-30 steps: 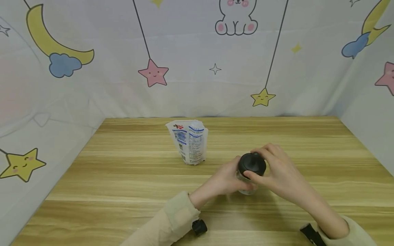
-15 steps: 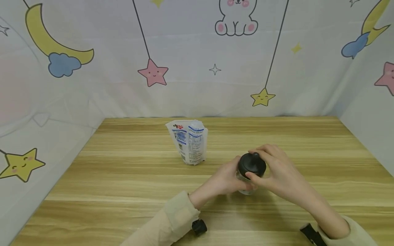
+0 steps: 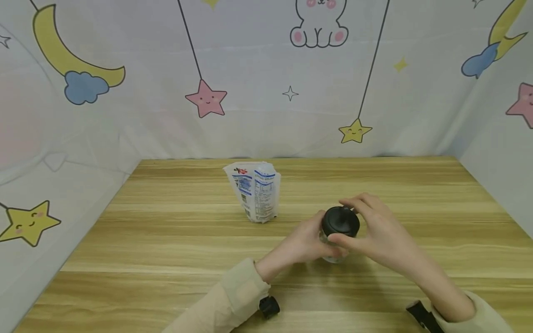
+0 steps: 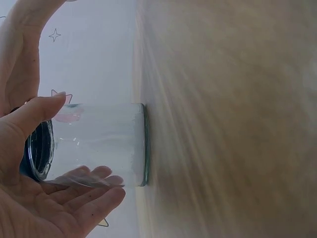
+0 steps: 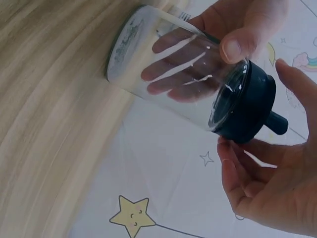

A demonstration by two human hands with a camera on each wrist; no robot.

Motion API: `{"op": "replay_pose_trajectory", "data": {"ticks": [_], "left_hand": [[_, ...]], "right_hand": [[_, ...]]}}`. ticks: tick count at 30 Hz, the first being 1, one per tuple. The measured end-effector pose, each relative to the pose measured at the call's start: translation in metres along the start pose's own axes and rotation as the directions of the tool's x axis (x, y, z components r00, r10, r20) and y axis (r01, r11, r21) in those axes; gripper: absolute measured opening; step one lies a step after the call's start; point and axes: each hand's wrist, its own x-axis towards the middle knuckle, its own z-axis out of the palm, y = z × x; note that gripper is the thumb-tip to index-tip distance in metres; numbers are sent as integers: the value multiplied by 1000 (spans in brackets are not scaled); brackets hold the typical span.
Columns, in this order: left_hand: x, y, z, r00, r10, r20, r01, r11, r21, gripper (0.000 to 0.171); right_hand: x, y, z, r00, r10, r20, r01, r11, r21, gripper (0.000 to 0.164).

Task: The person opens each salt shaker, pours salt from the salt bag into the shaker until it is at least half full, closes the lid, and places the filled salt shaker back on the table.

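Note:
A clear glass jar (image 4: 99,134) stands upright on the table, topped by a black lid (image 3: 339,223) with a small knob (image 5: 276,123). My left hand (image 3: 310,243) holds the jar from the left, its thumb on one side and fingers spread along the other. Over the top comes my right hand (image 3: 383,238), gripping the lid's rim, with the thumb on the near side and fingers on the far side. The right wrist view shows the lid seated on the jar's mouth and right fingertips against its rim. Through the glass, the left fingers are visible.
A white plastic pouch (image 3: 260,194) with blue print stands left of and behind the jar. The wooden table (image 3: 166,259) ends at a pale cloth backdrop (image 3: 258,129) with cartoon stars. Black straps sit at both sleeves (image 3: 245,286).
My right thumb and fingers have shifted slightly along the lid's rim. The left hand keeps its hold, and the jar and pouch stay in place.

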Motion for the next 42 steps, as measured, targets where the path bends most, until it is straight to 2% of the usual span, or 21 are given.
{"op": "replay_pose_trajectory", "data": {"ticks": [3, 7, 15, 26, 42], "left_hand": [[0, 0, 0, 1000, 1, 2, -1, 1000, -17, 63], [0, -1, 0, 1000, 10, 7, -10, 999, -37, 62], [0, -1, -1, 999, 40, 18, -39, 999, -23, 62], [1, -1, -1, 1000, 7, 29, -6, 1000, -26, 61], [0, 0, -2, 999, 39, 28, -39, 999, 0, 59]], "right_hand": [[0, -2, 3, 999, 38, -20, -38, 999, -20, 70], [1, -2, 8, 998, 48, -42, -49, 998, -25, 66], [2, 0, 9, 999, -7, -54, 4, 999, -39, 59], [1, 0, 7, 998, -42, -36, 41, 999, -25, 54], [0, 1, 6, 992, -127, -9, 127, 992, -6, 52]]}}
